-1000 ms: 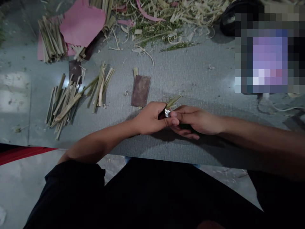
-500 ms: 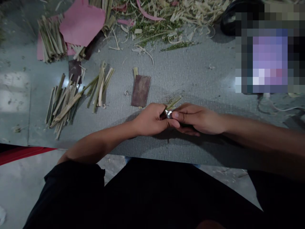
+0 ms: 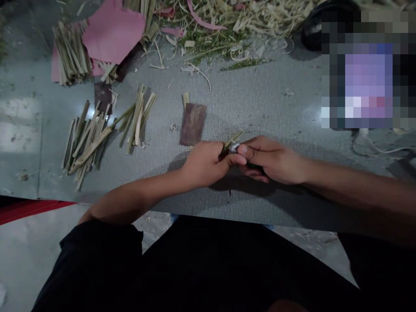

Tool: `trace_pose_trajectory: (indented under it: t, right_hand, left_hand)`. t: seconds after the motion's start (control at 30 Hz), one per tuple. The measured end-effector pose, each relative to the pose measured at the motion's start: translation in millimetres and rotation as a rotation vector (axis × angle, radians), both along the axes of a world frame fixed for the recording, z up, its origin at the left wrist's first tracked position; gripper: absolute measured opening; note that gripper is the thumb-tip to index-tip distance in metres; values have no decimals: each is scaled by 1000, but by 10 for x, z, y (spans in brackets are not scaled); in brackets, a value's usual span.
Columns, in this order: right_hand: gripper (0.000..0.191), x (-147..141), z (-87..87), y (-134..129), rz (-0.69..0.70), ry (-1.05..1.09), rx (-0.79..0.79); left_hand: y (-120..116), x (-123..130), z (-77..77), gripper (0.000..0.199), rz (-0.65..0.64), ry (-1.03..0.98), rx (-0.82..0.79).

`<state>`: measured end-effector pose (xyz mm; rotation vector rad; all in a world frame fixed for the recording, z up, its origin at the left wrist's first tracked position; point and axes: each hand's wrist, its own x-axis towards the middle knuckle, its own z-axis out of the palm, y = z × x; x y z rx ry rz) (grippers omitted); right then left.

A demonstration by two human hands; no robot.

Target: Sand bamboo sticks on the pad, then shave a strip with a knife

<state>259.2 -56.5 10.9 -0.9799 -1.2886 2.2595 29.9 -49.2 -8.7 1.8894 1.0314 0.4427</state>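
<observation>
My left hand [image 3: 208, 164] is closed round a thin greenish plant strip [image 3: 235, 138], whose free end sticks out up and to the right. Meeting it from the right, my right hand [image 3: 268, 159] pinches a small tool with a shiny metal part [image 3: 234, 148]. That metal part lies against the strip, close to my left thumb. Fingers cover most of the tool, so its full shape is hidden. A brown rectangular piece like sandpaper [image 3: 193, 124] lies just beyond my left hand, on top of another pale strip [image 3: 186, 99].
Cut strips [image 3: 89, 141] lie in loose piles at left, with a bundle [image 3: 71, 54] and pink paper [image 3: 113, 32] behind. Curled shavings [image 3: 266, 19] and green scraps cover the back. A black round object [image 3: 313, 28] and white cable [image 3: 386, 149] are at right.
My right hand has shifted slightly, and the metal part has moved a little up and to the right along the strip. The strip's free end now points slightly further left.
</observation>
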Motion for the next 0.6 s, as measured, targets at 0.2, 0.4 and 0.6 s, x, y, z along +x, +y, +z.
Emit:
trace_pose_trajectory:
  t: [0.2,0.4,0.6]
  right_hand:
    - [70,-20,-53,28,-309,39,163]
    - [51,-48,-93,19,-493,-41,399]
    - [44,-48,-84,44,-564,39,331]
  left_hand:
    - [-49,51,126,69,71,94,-40]
    - [-66,94,215,48,30,198,-54]
    - [-18,44,118,43,16,-125,-324]
